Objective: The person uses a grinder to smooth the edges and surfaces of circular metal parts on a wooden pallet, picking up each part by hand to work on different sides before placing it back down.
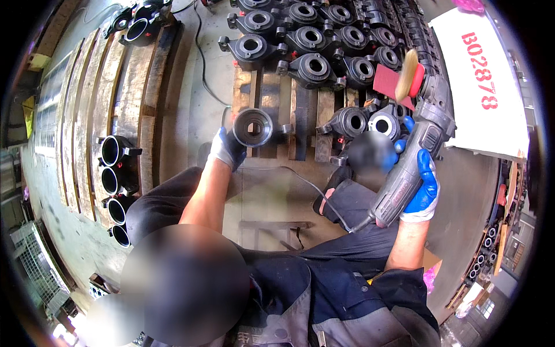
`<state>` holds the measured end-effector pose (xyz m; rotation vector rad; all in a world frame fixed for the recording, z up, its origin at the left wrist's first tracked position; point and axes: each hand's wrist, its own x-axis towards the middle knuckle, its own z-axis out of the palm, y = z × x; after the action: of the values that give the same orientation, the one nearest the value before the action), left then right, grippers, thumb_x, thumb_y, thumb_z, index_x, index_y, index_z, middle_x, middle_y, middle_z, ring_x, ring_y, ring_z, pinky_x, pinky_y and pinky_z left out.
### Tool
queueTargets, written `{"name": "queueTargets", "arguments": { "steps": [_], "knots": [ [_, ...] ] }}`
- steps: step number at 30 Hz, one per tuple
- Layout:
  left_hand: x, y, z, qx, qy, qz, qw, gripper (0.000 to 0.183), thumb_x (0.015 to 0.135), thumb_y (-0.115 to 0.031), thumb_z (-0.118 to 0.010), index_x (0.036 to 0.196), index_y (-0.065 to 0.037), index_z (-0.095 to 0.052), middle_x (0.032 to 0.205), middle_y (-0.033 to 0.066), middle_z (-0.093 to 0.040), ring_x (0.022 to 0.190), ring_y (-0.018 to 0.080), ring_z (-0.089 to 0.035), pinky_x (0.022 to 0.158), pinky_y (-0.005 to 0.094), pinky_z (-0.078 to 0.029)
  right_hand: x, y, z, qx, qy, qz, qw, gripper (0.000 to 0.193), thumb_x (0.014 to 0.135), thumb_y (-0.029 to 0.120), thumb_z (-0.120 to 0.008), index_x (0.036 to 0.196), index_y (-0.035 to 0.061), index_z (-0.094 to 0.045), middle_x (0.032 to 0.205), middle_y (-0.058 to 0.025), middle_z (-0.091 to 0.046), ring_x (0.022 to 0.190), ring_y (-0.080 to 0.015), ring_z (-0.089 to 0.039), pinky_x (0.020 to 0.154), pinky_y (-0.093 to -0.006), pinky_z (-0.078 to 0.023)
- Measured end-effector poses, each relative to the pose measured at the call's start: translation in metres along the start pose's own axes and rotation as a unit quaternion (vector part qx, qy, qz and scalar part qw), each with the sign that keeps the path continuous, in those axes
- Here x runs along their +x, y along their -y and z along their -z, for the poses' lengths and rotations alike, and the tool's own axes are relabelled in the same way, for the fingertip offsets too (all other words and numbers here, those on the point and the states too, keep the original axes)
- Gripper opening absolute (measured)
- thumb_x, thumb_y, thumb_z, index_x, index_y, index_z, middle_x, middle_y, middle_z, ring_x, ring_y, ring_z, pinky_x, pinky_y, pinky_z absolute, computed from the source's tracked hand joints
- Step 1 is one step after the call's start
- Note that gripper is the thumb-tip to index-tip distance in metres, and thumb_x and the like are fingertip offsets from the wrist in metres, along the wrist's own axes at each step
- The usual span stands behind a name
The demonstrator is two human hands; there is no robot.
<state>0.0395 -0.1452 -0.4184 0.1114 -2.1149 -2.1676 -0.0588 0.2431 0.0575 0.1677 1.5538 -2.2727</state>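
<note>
Head: right hand around grinder

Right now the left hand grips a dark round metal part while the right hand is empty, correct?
No: the right hand isn't empty. The head view shows it holding a grey corded power tool. The left hand does grip the dark round metal part.

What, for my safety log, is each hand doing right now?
Left hand: holding a round black part.
Right hand: closed around a grey power tool.
</note>
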Motion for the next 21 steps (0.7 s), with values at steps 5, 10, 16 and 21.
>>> {"name": "queueTargets", "arguments": {
  "steps": [5,10,16,21],
  "knots": [
    [-0.046,0.005,0.012,0.068,-0.041,0.089,0.993,0.033,0.100,-0.027,-0.049,0.127,-0.016,-0.064,0.127,0.0072,-0.068,0.118,0.0259,-0.062,0.096,0.0381,-0.045,0.005,-0.003,-0.002,-0.005,0.004,-0.007,1.000,0.069,0.098,0.028,-0.063,0.155,0.0007,-0.037,0.111,-0.0141,-0.066,0.092,-0.0238,-0.069,0.086,-0.0389,-0.059],
    [-0.031,-0.113,-0.038,-0.295,-0.128,0.283,0.904,0.045,0.105,-0.030,-0.042,0.141,-0.005,-0.055,0.138,0.0132,-0.063,0.129,0.0301,-0.058,0.114,0.0441,-0.043,-0.004,0.004,0.002,-0.002,-0.015,0.008,1.000,0.070,0.097,0.029,-0.064,0.155,-0.0001,-0.037,0.111,-0.0145,-0.066,0.092,-0.0238,-0.069,0.085,-0.0383,-0.059],
    [-0.061,-0.112,-0.016,0.212,-0.041,0.174,0.961,0.046,0.092,-0.016,-0.055,0.135,-0.002,-0.054,0.127,0.0179,-0.063,0.120,0.0340,-0.059,0.104,0.0403,-0.047,0.001,-0.002,-0.009,0.012,-0.023,0.003,1.000,0.069,0.097,0.027,-0.064,0.155,-0.0001,-0.038,0.113,-0.0152,-0.066,0.094,-0.0247,-0.070,0.085,-0.0382,-0.059],
    [-0.068,-0.071,0.002,0.355,0.019,0.123,0.926,0.052,0.081,-0.004,-0.067,0.131,0.001,-0.053,0.118,0.0218,-0.062,0.113,0.0372,-0.061,0.097,0.0372,-0.050,0.000,-0.001,-0.010,0.008,-0.019,-0.009,1.000,0.067,0.097,0.024,-0.064,0.154,-0.0002,-0.039,0.112,-0.0154,-0.067,0.094,-0.0250,-0.070,0.085,-0.0381,-0.059]
  ]
}}
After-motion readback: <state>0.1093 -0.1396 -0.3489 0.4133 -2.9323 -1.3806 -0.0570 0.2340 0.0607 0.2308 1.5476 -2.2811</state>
